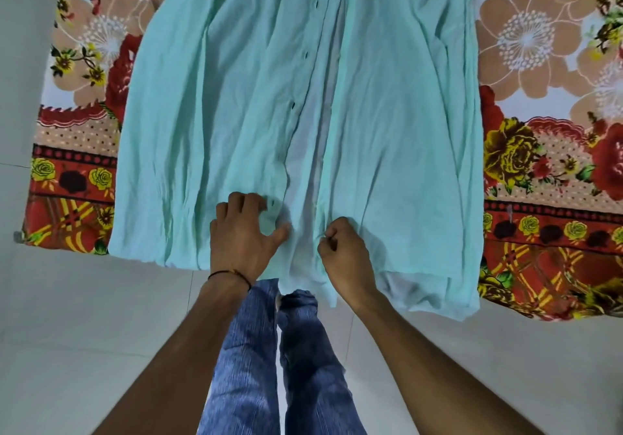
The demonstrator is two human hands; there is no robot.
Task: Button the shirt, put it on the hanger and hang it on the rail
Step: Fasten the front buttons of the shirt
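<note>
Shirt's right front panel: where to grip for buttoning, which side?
Pinch its inner placket edge near the hem, coming from the hem end. The shirt lies flat and open, so that edge is free to lift; the right hand pinches there, the left hand holds the opposite panel.

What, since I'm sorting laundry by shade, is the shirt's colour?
Plain light turquoise shirt, best seen in the head view.
</note>
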